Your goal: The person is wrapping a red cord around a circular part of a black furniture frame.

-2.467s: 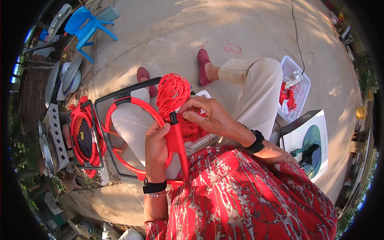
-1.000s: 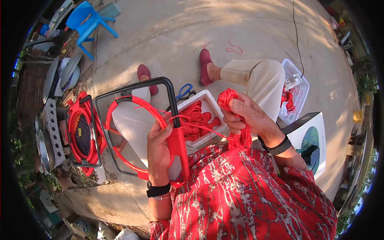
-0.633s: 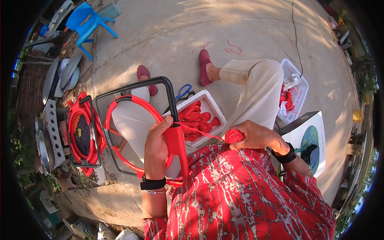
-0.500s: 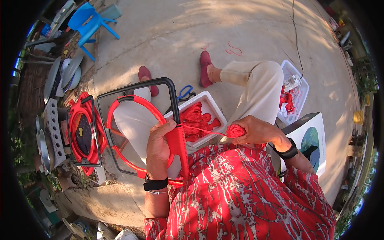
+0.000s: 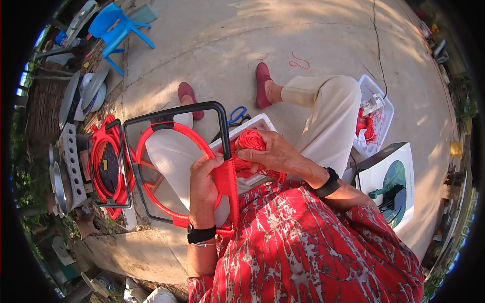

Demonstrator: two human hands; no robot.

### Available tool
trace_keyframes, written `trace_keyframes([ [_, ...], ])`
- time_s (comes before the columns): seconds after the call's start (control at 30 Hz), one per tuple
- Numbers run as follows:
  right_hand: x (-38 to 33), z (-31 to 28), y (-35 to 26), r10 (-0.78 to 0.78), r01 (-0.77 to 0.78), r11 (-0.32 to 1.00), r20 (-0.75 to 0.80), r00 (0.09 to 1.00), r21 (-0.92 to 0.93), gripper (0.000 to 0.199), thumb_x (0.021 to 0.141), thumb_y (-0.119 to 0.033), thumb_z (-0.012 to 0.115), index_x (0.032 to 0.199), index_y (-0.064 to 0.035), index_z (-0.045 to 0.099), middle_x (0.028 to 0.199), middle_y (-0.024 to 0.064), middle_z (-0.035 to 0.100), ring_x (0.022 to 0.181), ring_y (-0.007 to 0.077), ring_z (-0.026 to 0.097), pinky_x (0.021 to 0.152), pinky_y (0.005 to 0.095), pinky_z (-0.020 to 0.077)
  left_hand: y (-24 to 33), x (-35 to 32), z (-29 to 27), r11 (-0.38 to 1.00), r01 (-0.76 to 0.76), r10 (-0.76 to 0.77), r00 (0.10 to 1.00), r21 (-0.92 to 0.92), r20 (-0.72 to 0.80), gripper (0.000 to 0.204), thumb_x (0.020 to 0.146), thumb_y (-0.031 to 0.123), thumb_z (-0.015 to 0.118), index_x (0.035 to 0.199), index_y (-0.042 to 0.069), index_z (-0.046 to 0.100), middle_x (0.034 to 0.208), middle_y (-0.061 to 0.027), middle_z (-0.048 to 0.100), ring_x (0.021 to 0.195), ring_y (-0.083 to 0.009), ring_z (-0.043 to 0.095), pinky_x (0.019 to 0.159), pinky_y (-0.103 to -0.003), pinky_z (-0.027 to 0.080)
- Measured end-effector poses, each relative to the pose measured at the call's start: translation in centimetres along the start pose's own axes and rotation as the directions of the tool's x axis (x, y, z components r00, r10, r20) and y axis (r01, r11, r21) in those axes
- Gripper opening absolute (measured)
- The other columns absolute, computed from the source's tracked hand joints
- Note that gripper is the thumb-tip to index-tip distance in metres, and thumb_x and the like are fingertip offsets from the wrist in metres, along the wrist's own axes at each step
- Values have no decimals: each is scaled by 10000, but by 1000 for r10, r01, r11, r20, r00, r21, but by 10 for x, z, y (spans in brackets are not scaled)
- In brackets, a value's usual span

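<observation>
My left hand (image 5: pixel 203 188) is closed around the wrapped side of a black rectangular metal frame (image 5: pixel 221 113). A red cord-wrapped ring (image 5: pixel 194 135) sits inside that frame, and a dense band of red wrapping (image 5: pixel 225 179) covers the side by my thumb. In my right hand (image 5: pixel 280 154) is a ball of red cord (image 5: pixel 251 140), held close to the frame's right side. Below this hand stands a white foam box (image 5: pixel 261 121) with loose red cord in it, partly covered by the hand. Blue-handled scissors (image 5: pixel 236 115) lie beyond the box.
At left stands another red-wrapped frame (image 5: pixel 105 166). A blue chair (image 5: pixel 112 28) is at the far left. To the right are a white plastic basket (image 5: pixel 385 118) with red cord and a power strip (image 5: pixel 371 105), and a printed carton (image 5: pixel 405 174). A black cable (image 5: pixel 378 45) crosses the concrete.
My right hand has carried the cord ball left and away from me, from near my lap to beside the frame. My left hand keeps its hold on the frame.
</observation>
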State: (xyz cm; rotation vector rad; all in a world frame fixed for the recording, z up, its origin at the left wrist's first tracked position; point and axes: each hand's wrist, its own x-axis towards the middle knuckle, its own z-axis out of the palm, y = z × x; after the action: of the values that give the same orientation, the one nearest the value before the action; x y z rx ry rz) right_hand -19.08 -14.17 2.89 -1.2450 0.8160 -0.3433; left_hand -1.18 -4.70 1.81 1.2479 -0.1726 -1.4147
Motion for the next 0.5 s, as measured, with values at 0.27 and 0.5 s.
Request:
trace_keyframes([
  [0.27, 0, 7, 26, -219, 216, 975, 56, 974, 50, 294, 868, -228, 701, 1067, -25, 632, 817, 3, 636, 680, 48, 551, 629, 233, 472, -3, 1, -2, 1000, 11, -11, 999, 7, 34, 119, 799, 7, 579, 911, -15, 611, 825, -74, 647, 753, -155, 637, 728, -271, 523],
  [0.5, -18, 7, 27, -114, 105, 988, 74, 991, 111, 253, 864, -176, 707, 1056, -23, 645, 875, 3, 654, 820, 51, 545, 729, 258, 468, -6, 0, -2, 999, 1, 2, 997, -44, 71, 109, 794, -11, 596, 888, -31, 647, 858, -73, 642, 742, -138, 621, 695, -266, 520],
])
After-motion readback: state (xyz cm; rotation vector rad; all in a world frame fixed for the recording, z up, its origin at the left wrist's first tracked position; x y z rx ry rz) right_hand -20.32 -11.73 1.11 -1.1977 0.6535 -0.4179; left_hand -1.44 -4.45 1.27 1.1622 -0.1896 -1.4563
